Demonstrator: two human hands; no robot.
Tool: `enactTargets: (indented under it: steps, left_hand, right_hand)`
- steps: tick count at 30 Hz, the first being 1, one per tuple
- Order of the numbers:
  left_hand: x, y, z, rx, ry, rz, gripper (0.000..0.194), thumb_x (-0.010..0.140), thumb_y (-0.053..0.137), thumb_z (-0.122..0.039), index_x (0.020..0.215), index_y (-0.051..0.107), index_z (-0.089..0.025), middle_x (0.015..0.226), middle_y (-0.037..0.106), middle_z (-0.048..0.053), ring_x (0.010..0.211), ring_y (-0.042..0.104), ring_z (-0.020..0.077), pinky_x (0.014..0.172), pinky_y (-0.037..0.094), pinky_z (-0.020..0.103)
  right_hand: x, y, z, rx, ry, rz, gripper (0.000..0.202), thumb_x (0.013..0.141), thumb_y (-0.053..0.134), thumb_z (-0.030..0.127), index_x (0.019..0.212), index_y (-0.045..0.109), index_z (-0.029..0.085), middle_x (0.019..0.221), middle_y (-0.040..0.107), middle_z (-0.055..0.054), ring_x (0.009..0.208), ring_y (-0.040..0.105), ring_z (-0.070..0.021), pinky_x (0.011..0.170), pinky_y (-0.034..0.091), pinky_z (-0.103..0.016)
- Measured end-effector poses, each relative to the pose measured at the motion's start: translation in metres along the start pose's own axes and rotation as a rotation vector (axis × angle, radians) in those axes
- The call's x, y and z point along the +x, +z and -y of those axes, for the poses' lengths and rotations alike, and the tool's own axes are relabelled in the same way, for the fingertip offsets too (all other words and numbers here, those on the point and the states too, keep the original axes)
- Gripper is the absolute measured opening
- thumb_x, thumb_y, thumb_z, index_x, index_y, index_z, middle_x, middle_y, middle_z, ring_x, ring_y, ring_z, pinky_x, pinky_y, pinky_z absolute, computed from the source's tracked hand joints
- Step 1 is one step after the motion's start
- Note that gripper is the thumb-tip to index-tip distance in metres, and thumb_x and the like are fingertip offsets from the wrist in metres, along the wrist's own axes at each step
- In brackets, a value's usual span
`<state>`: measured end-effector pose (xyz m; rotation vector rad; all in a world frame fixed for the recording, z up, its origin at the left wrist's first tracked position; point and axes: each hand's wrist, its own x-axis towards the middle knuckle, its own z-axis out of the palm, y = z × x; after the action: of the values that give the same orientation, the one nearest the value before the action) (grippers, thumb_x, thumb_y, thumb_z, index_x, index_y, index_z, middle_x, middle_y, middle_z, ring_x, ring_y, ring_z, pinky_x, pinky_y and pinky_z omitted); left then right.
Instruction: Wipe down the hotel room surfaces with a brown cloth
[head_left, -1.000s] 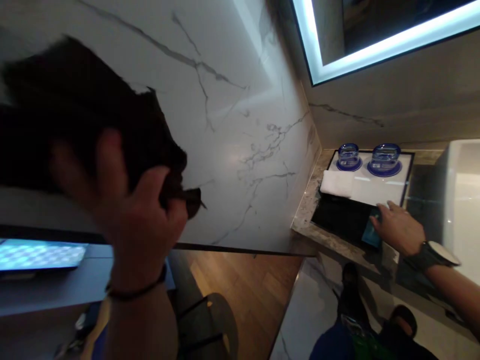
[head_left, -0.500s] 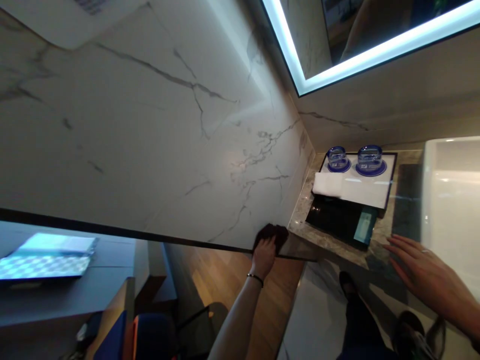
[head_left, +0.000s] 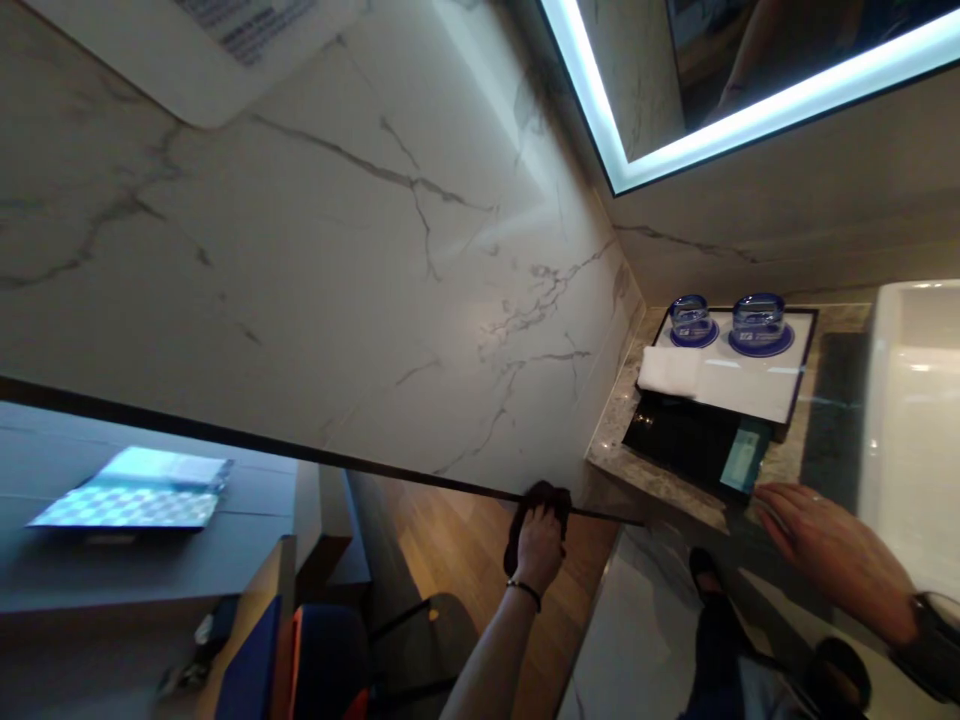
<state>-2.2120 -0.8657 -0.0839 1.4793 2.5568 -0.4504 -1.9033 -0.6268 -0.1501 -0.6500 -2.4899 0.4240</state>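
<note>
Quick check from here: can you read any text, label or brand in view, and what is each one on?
No text can be read.
White panel at the top: lines of dark print, too small and blurred.
Two blue coasters on the tray: pale marks, unreadable.
Teal card: nothing legible.

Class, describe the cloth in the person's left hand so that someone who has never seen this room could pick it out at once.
Start at the big marble wall panel and follow its dark bottom edge down to the right, just short of the stone counter. There the left hand presses a dark crumpled cloth against that edge. Unlike the folded white towel on the tray, it is dark and bunched.
</note>
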Motion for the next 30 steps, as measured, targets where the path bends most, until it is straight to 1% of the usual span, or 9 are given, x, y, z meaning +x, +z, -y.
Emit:
enactTargets:
  steps: [5,9,12,15,17,20,23,26,30]
  left_hand:
    - [-0.038,-0.045,0.002,-0.516,-0.309,-0.113,0.029,0.065,0.042,-0.004,0.077,0.067,-0.014,0.077,0.068,0.004,0.078,0.062,0.0181,0.072,0.047,0.029]
    - [-0.061,-0.087,-0.016,-0.992,-0.196,-0.219,0.015,0.064,0.043,-0.009,0.065,0.057,-0.016,0.081,0.068,0.004,0.078,0.062,0.0163,0.072,0.047,0.027]
    - [-0.069,-0.100,-0.034,-1.058,-0.011,-0.283,0.010,0.063,0.046,-0.009,0.061,0.051,-0.017,0.100,0.066,0.007,0.093,0.061,0.0185,0.083,0.047,0.029]
    - [-0.066,-0.103,-0.038,-0.935,0.127,-0.356,0.016,0.059,0.044,-0.005,0.063,0.052,-0.018,0.103,0.063,0.007,0.098,0.058,0.0183,0.087,0.044,0.030]
    - [-0.061,-0.101,-0.027,-0.878,0.154,-0.360,0.019,0.058,0.042,-0.003,0.064,0.052,-0.018,0.089,0.062,0.005,0.086,0.058,0.0162,0.078,0.044,0.027]
    - [-0.053,-0.091,0.000,-0.831,0.139,-0.327,0.018,0.056,0.041,-0.003,0.061,0.050,-0.018,0.068,0.057,0.001,0.068,0.052,0.0138,0.064,0.039,0.024]
    - [-0.047,-0.078,0.028,-0.832,0.190,-0.259,0.018,0.056,0.041,-0.003,0.060,0.051,-0.018,0.061,0.054,0.000,0.063,0.050,0.0128,0.060,0.037,0.023]
    - [-0.041,-0.068,0.048,-0.882,0.308,-0.209,0.022,0.058,0.041,-0.001,0.064,0.054,-0.018,0.067,0.059,0.000,0.068,0.055,0.0132,0.064,0.042,0.023]
    - [-0.042,-0.075,0.070,-0.710,0.483,-0.299,0.028,0.067,0.044,0.002,0.076,0.060,-0.019,0.088,0.068,0.003,0.083,0.063,0.0141,0.075,0.050,0.024]
  right_hand:
    - [0.009,0.011,0.019,0.341,0.278,0.119,0.045,0.094,0.035,0.044,0.110,0.064,0.015,0.098,0.069,-0.011,0.085,0.066,-0.0266,0.078,0.055,-0.042]
    - [0.029,0.014,0.069,0.787,0.232,0.264,0.047,0.092,0.042,0.047,0.125,0.057,0.017,0.119,0.063,-0.011,0.106,0.060,-0.0240,0.094,0.049,-0.039]
    - [0.042,0.010,0.113,0.934,0.107,0.271,0.058,0.088,0.053,0.047,0.138,0.045,0.019,0.138,0.048,-0.010,0.127,0.044,-0.0251,0.108,0.035,-0.042]
    - [0.049,0.016,0.145,0.983,0.087,0.365,0.054,0.084,0.059,0.043,0.133,0.051,0.021,0.126,0.057,-0.009,0.113,0.054,-0.0254,0.097,0.044,-0.038]
    - [0.051,0.028,0.158,0.956,0.110,0.449,0.030,0.087,0.052,0.040,0.103,0.067,0.019,0.094,0.067,-0.006,0.084,0.062,-0.0229,0.076,0.050,-0.034]
    - [0.054,0.054,0.176,0.956,0.165,0.383,0.037,0.090,0.043,0.040,0.068,0.063,0.018,0.075,0.063,-0.006,0.068,0.058,-0.0201,0.065,0.047,-0.032]
    - [0.060,0.074,0.206,1.181,0.295,0.266,0.028,0.087,0.050,0.040,0.097,0.063,0.018,0.103,0.064,-0.009,0.088,0.061,-0.0218,0.077,0.049,-0.033]
    - [0.067,0.089,0.242,1.314,0.334,0.246,0.048,0.080,0.058,0.034,0.126,0.053,0.020,0.104,0.064,-0.007,0.092,0.060,-0.0214,0.083,0.049,-0.034]
    - [0.073,0.107,0.264,1.291,0.408,0.248,0.028,0.084,0.052,0.039,0.088,0.070,0.018,0.085,0.067,-0.005,0.080,0.061,-0.0226,0.073,0.050,-0.033]
